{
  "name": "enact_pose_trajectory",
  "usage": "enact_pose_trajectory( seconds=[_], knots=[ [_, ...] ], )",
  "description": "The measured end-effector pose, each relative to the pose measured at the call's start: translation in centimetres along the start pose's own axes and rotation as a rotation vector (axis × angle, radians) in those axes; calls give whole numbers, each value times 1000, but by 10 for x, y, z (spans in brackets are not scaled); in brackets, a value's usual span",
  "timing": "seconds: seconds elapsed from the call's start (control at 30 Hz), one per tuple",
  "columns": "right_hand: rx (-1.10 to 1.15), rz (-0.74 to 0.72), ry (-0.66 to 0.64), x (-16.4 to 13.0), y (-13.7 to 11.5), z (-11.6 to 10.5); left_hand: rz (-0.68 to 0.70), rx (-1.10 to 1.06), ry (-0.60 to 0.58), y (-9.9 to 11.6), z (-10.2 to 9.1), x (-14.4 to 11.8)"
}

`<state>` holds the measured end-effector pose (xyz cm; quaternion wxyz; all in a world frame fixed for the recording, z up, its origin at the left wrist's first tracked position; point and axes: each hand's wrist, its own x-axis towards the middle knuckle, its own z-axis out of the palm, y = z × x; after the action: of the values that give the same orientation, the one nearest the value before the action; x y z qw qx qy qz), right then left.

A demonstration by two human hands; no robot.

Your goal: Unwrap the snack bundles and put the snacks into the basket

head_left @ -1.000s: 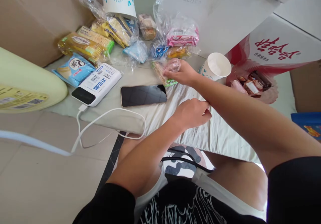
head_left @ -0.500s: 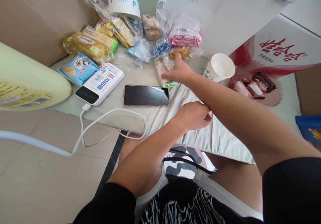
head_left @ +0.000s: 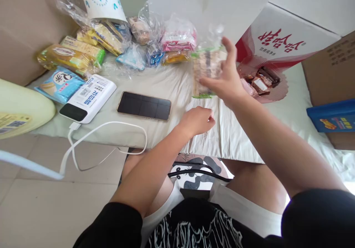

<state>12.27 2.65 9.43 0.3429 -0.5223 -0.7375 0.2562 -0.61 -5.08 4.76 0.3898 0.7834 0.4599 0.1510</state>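
My right hand (head_left: pixel 229 74) is closed around the side of a wafer biscuit pack (head_left: pixel 206 72), thumb and fingers on its clear wrapper with green edges. The pack is held upright above the cloth and is slightly blurred. My left hand (head_left: pixel 197 120) rests in a loose fist near the front of the cloth-covered surface (head_left: pixel 177 138), below the biscuit pack. To its left lies a black-screened phone (head_left: pixel 144 106). Just right of my right hand is a pink ribbed dish (head_left: pixel 280 87) with several wrapped chocolate-brown snacks (head_left: pixel 262 81).
Bagged snacks (head_left: pixel 109 39) and a pink wafer packet (head_left: pixel 179 37) line the back beside a patterned paper cup (head_left: pixel 102 0). A white power bank (head_left: pixel 88 98) trails a white cable (head_left: pixel 111 124). A yellow-green bottle (head_left: pixel 22 107) is left; a blue box (head_left: pixel 332 116) is right.
My right hand has lifted the wafer biscuit pack off the cloth and carried it right, and the small white cup is now hidden. The view has swung right. My left hand stays curled.
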Motion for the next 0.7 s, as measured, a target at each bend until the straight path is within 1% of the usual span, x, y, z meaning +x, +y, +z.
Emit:
enact_pose_trajectory(
  seconds=[0.07, 0.13, 0.2, 0.27, 0.3, 0.33, 0.4, 0.47, 0.53, 0.6, 0.7],
  knots=[
    [24, -22, 100, -36, 15, -25, -41, -68, 4, -4, -3, 0],
    [98, 8, 182, -75, 35, -38, -47, -237, 2, -7, -2, 1],
    [226, 93, 247, -109, 54, -36, -5, -487, -66, -9, 5, 4],
    [365, 199, 257, -131, 68, -22, 39, -721, -181, -9, 17, 10],
    [416, 237, 250, -137, 72, -14, 46, -796, -203, -10, 23, 13],
    [449, 259, 243, -140, 75, -6, 43, -837, -192, -10, 30, 17],
    [465, 261, 226, -140, 78, 3, 21, -842, -89, -11, 41, 24],
    [456, 236, 194, -136, 82, 2, 2, -819, 4, -12, 46, 29],
    [461, 219, 172, -134, 88, -8, -19, -814, 23, -11, 45, 31],
    [478, 214, 191, -135, 93, -20, -34, -808, -25, -9, 41, 32],
    [498, 194, 214, -137, 96, -35, -25, -762, -177, -5, 37, 30]
  ],
)
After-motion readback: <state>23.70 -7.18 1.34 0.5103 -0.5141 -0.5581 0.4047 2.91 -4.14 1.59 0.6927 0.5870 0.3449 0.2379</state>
